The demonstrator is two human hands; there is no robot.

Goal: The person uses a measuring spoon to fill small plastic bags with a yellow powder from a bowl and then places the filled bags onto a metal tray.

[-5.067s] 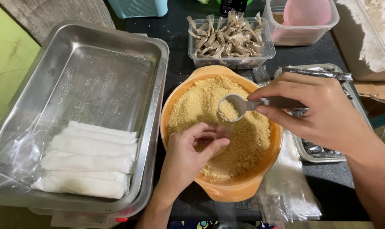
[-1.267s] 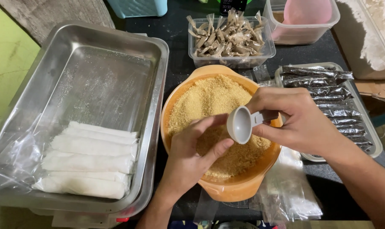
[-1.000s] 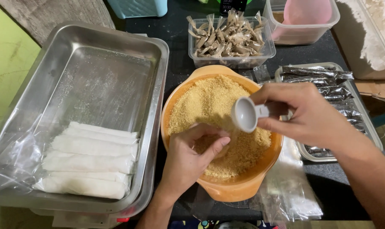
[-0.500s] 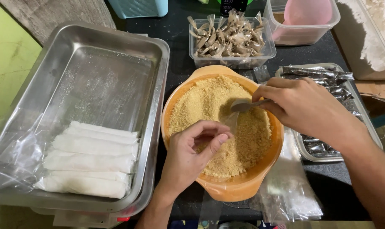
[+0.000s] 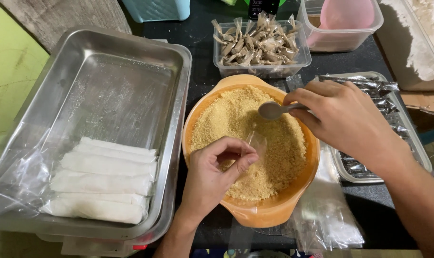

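Note:
An orange bowl (image 5: 255, 217) full of golden-brown crumbs (image 5: 226, 119) stands in the middle. My left hand (image 5: 209, 179) hovers over the crumbs and pinches a small clear plastic bag (image 5: 257, 143) held open at its mouth. My right hand (image 5: 343, 119) holds a small metal spoon (image 5: 271, 110) by its handle, its bowl just above the crumbs beyond the bag. Whether crumbs are in the spoon I cannot tell.
A large steel tray (image 5: 112, 91) at the left holds several white filled packets (image 5: 102, 181) in plastic. Behind the bowl sits a clear tub of small twisted wraps (image 5: 257, 45). A tray of foil packets (image 5: 393, 124) lies right, loose clear bags (image 5: 326, 220) in front, a pink-lidded tub (image 5: 343, 16) behind.
My right hand tipped the spoon towards the bag, then dipped it back to the crumbs; now the spoon sits low over the far side of the bowl. My left hand keeps the bag in place.

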